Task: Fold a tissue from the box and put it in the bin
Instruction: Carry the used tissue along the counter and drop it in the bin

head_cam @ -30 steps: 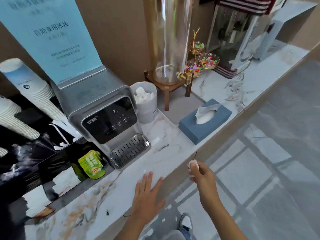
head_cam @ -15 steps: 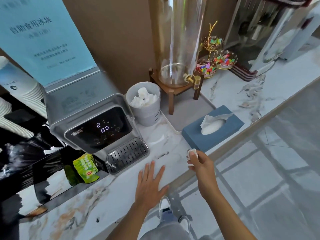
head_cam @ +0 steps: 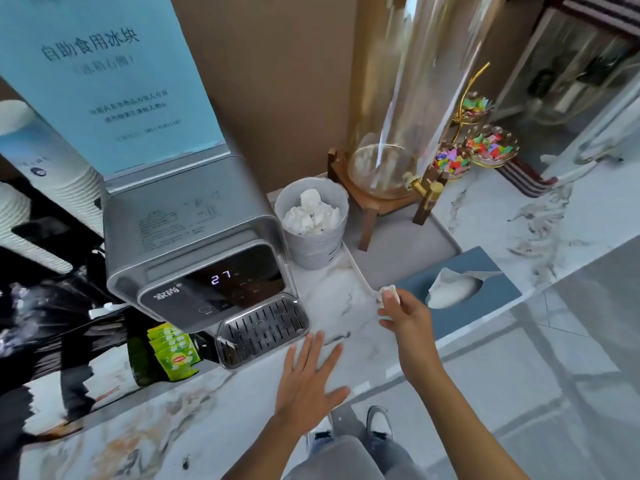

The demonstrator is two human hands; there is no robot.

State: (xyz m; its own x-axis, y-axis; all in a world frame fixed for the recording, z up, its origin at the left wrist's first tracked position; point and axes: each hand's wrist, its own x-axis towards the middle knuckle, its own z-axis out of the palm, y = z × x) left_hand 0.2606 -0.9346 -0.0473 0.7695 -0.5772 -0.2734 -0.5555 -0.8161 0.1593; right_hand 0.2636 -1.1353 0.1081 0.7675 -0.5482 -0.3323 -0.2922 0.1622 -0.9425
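Observation:
My right hand (head_cam: 403, 315) pinches a small folded white tissue (head_cam: 388, 292) above the marble counter, just left of the blue tissue box (head_cam: 491, 299). A white sheet sticks up from the box's slot. The small grey bin (head_cam: 313, 244), holding several crumpled white tissues, stands behind and to the left of that hand, beside the water dispenser. My left hand (head_cam: 306, 379) lies flat on the counter near its front edge, fingers spread, holding nothing.
A silver water dispenser (head_cam: 194, 247) stands left of the bin. A tall glass drink dispenser (head_cam: 401, 133) on a wooden stand sits behind a grey tray (head_cam: 408, 251). Candy bowls (head_cam: 490, 147) are at the back right, paper cups (head_cam: 41, 188) and green tea packets (head_cam: 173, 351) at the left.
My right hand has carried the folded tissue forward over the counter, closer to the bin and the box. The view has moved nearer. My left hand stays flat.

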